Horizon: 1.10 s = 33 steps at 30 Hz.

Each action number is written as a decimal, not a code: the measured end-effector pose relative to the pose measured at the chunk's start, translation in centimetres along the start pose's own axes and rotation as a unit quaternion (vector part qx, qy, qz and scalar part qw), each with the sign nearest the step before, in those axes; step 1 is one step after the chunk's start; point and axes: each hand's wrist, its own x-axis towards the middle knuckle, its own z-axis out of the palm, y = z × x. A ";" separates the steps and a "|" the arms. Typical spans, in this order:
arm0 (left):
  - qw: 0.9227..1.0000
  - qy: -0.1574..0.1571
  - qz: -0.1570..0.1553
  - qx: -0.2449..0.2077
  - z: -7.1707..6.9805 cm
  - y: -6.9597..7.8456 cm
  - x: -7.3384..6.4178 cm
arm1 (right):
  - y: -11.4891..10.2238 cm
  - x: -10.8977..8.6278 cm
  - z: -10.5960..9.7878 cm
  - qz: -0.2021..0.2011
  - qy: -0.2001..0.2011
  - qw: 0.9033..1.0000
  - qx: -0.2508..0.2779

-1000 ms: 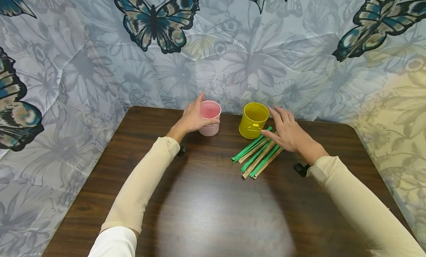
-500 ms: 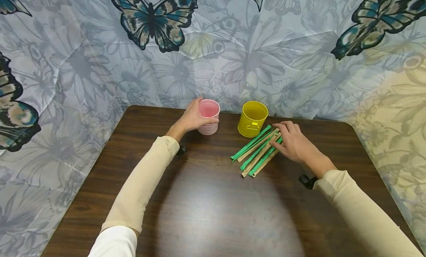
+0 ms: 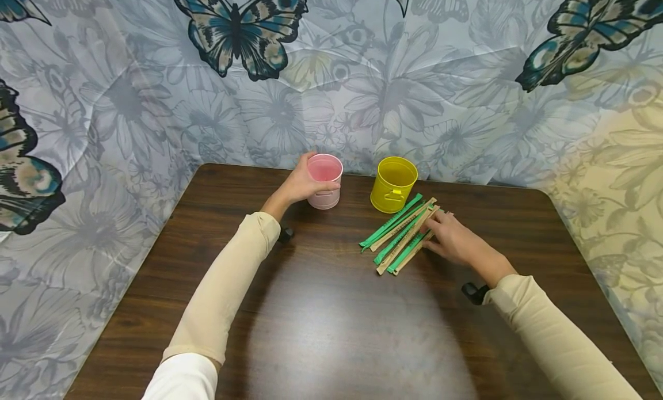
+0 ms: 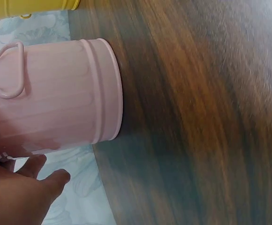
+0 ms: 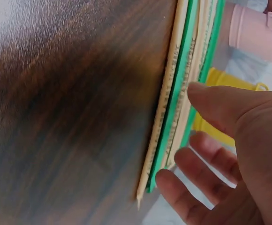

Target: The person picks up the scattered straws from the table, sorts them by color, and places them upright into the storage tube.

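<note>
The right hand [image 3: 456, 239], a second ago near the yellow bucket [image 3: 388, 196], is now reaching lower along the green and tan sticks [image 3: 396, 242] lying on the surface [image 3: 336, 308], its fingers curving apart from the thumb (whether they're touching anything, I can't tell). The left hand [image 3: 301, 183], its index finger raised earlier, is now gripping the upright pink bucket [image 3: 324, 200].

cream sleeves [image 3: 223, 288], black wrist-worn pieces [image 3: 474, 293]

from above we look forward at the pink bucket [image 3: 325, 174]; both wrist views share it sideways, left closest.
</note>
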 end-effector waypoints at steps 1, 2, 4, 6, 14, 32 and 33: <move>1.000 0.002 -0.001 -0.004 0.0 0.0 0.0 | 0.0 0.0 0.1 -0.007 -0.003 1.000 0.002; 1.000 0.005 -0.001 -0.007 0.1 -0.1 0.0 | 0.0 0.0 0.3 -0.013 -0.006 1.000 0.004; 1.000 0.009 -0.002 -0.014 0.1 -0.1 0.0 | 0.0 0.1 0.4 -0.021 -0.014 1.000 0.008; 1.000 0.015 -0.004 -0.020 0.2 -0.2 -0.1 | 0.0 0.1 0.6 -0.025 -0.022 0.999 0.012; 0.999 0.028 -0.018 -0.043 0.4 -0.8 -0.1 | 0.0 0.4 0.9 -0.031 -0.032 0.999 0.018; 0.996 0.047 -0.005 -0.071 0.9 -1.6 0.2 | -0.7 0.4 0.8 0.014 -0.060 0.998 0.002; 0.996 0.047 -0.004 -0.071 0.9 -1.6 0.2 | -0.7 0.4 0.7 0.018 -0.063 0.998 0.005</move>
